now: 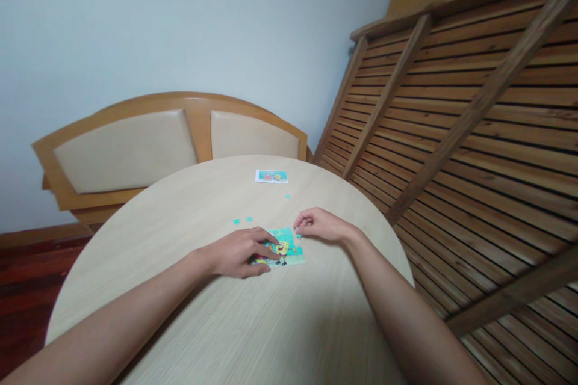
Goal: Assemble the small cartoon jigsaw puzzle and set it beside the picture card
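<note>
Round and pale, the wooden table [180,240] carries a small cartoon puzzle [285,248] near its middle, long side running left to right, with the left hand [239,251] pressing flat fingers on it and the right hand [318,224] pinching a tiny piece at its top right corner.

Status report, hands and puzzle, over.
Left hand flat on puzzle. Right hand pinching a piece at its top corner. Loose pieces beyond, nothing blocking.
</note>
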### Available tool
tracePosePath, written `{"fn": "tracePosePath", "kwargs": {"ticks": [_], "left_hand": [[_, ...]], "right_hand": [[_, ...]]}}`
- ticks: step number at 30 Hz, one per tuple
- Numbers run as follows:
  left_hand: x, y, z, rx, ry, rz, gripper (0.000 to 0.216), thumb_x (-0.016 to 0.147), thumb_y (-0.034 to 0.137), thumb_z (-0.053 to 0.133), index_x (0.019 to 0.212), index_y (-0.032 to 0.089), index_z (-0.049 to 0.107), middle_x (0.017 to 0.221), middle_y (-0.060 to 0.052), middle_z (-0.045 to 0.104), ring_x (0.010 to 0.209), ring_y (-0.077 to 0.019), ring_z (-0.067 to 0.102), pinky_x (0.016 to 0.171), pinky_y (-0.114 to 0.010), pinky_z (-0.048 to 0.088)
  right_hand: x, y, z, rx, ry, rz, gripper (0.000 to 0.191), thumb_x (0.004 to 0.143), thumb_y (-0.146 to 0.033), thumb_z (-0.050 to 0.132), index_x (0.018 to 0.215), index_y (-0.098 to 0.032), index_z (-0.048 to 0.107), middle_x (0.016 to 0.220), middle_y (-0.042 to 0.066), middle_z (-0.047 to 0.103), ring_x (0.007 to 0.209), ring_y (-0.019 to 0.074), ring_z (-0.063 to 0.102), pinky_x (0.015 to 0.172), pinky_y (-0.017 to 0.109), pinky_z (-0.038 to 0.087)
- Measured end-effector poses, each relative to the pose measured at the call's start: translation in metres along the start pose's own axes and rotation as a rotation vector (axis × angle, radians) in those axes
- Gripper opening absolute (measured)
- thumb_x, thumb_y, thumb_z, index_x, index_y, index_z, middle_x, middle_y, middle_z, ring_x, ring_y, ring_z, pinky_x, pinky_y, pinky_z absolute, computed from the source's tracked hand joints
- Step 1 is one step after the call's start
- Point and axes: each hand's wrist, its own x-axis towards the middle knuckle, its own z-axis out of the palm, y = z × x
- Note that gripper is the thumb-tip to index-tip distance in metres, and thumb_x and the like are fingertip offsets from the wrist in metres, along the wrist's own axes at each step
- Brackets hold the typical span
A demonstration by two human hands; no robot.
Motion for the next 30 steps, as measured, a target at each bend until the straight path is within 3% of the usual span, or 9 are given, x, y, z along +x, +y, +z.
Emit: {"fn": "tracePosePath", "kwargs": {"ticks": [13,30], "left_hand": [[0.0003,0.0019,0.0000,0.008,0.002,0.002,0.040,0.095,0.040,0.055,0.133,0.031,0.061,0.134,-0.005,0.055,0.118,-0.0218,0.054,0.104,-0.034,0.041],[-0.0008,0.0009,0.0008,0.009,0.012,-0.001,0.041,0.094,0.040,0.057,0.134,0.031,0.061,0.134,-0.005,0.054,0.119,-0.0217,0.054,0.104,-0.034,0.041]], "right_hand": [[0.0042,0.0021,0.0051,-0.081,-0.002,0.012,0.037,0.077,-0.034,0.070,0.099,-0.005,0.073,0.087,0.010,0.070,0.073,0.0135,0.059,0.063,0.022,0.043],[0.0043,-0.0031,0.0091,-0.227,0.064,0.000,0.025,0.076,-0.029,0.070,0.089,-0.008,0.074,0.078,0.005,0.069,0.069,0.0123,0.057,0.060,0.021,0.040]]}}
